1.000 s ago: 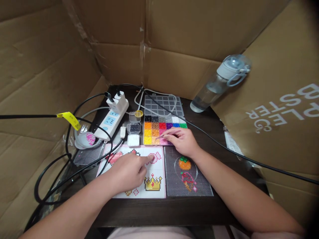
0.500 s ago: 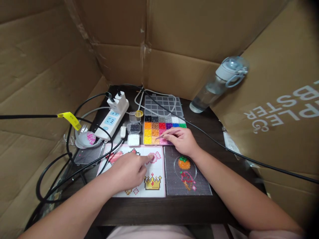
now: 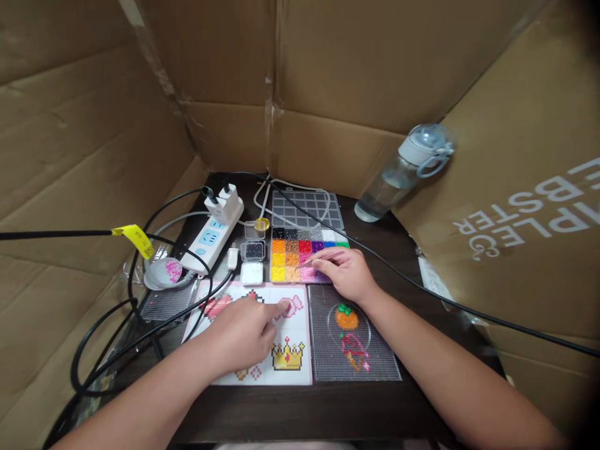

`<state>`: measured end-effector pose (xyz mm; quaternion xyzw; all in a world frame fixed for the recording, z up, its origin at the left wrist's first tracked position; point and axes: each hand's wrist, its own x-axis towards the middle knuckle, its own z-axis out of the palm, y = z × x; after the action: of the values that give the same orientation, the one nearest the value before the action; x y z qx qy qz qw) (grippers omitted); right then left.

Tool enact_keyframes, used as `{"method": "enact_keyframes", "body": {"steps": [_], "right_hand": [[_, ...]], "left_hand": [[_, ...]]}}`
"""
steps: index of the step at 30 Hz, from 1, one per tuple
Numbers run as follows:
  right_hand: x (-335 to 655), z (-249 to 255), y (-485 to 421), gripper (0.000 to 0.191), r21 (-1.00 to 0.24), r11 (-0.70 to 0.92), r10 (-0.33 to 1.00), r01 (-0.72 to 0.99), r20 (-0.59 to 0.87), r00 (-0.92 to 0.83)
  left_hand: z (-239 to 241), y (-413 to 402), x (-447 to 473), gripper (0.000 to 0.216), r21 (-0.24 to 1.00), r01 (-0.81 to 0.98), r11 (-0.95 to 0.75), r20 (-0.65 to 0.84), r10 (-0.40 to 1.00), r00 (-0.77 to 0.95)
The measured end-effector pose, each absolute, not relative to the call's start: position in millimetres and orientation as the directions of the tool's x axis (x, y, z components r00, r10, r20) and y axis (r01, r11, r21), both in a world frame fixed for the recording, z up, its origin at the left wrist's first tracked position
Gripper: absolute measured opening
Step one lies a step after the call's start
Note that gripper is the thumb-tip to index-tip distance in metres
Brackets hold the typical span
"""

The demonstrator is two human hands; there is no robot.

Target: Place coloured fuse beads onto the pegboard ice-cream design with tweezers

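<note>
My left hand (image 3: pixel 241 334) rests on a white pattern sheet (image 3: pixel 288 369) with pixel pictures, index finger stretched onto the pink candy picture, other fingers curled. My right hand (image 3: pixel 344 272) pinches thin metal tweezers (image 3: pixel 315 261) whose tips reach into the pink compartment of a multi-colour bead tray (image 3: pixel 290 250). To the right of the sheet lies a clear pegboard (image 3: pixel 379 362) with an orange fruit and a pink ice-cream cone in beads.
A white power strip (image 3: pixel 213 234) with plugs and black cables lies at the left. Small bead boxes (image 3: pixel 253 251), the tray's clear lid (image 3: pixel 307 209) and a water bottle (image 3: pixel 398 175) stand behind. Cardboard walls enclose the small dark table (image 3: pixel 290 406).
The camera has tilted a little, shifting everything lower in view. Both hands stay where they were, the tweezers still over the pink beads.
</note>
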<state>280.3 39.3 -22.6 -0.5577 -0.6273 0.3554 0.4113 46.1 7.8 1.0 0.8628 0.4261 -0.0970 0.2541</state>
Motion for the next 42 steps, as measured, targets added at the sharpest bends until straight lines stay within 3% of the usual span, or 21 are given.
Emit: {"method": "enact_keyframes", "body": {"steps": [5, 15, 28, 42], "right_hand": [[291.0, -29.0, 43.3, 0.020, -0.919, 0.129, 0.989, 0.372, 0.148, 0.024], [299.0, -24.9, 49.0, 0.030, -0.992, 0.086, 0.994, 0.088, 0.091, 0.058], [322.7, -4.0, 43.1, 0.027, -0.996, 0.089, 0.974, -0.009, 0.085, 0.212], [344.9, -18.2, -53.2, 0.021, -0.998, 0.061, 0.931, -0.028, 0.047, 0.362]], "left_hand": [[-0.6, 6.9, 44.3, 0.052, 0.389, 0.781, -0.489, -0.371, 0.693, 0.618], [-2.9, 6.4, 42.7, 0.050, 0.400, 0.777, -0.485, -0.363, 0.695, 0.621], [-5.6, 5.9, 42.7, 0.051, 0.385, 0.780, -0.493, -0.356, 0.700, 0.618], [-2.7, 7.1, 44.3, 0.052, 0.377, 0.795, -0.475, -0.380, 0.704, 0.600]]}}
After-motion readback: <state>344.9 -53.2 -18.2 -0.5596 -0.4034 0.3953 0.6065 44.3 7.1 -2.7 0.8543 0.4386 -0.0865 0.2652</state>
